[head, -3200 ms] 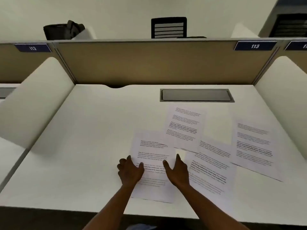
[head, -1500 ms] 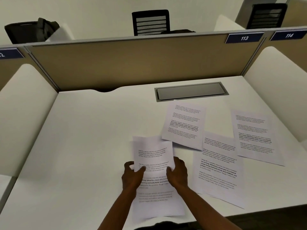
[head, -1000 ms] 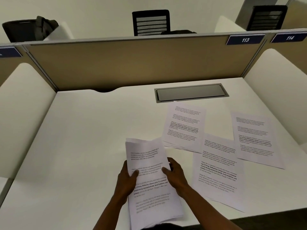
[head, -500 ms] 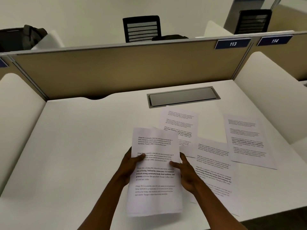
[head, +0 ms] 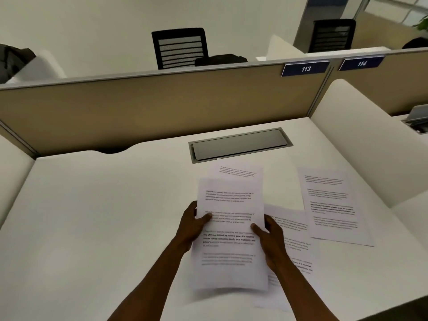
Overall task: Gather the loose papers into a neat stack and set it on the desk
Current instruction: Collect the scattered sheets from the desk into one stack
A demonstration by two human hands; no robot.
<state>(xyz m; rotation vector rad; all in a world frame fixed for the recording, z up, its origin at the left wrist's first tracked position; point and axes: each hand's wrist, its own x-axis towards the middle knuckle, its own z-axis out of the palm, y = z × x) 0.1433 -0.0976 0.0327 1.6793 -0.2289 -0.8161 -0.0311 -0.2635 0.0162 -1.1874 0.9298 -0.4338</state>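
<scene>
Papers (head: 228, 230) are gripped at both side edges by the left hand (head: 193, 224) and right hand (head: 269, 235), above the desk (head: 92, 216) near its front edge; remaining sheets are best gathered squarely underneath.

Held sheet (head: 229, 230) overlaps far sheet (head: 238, 170); two sheets (head: 331, 205) lie right

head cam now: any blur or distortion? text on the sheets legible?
Head view: held sheet motion-blurred at its lower edge, text unreadable; sheets on the desk soft too; partition top bows from wide-angle distortion; dim, even light, no glare; sign 113 readable.
</scene>
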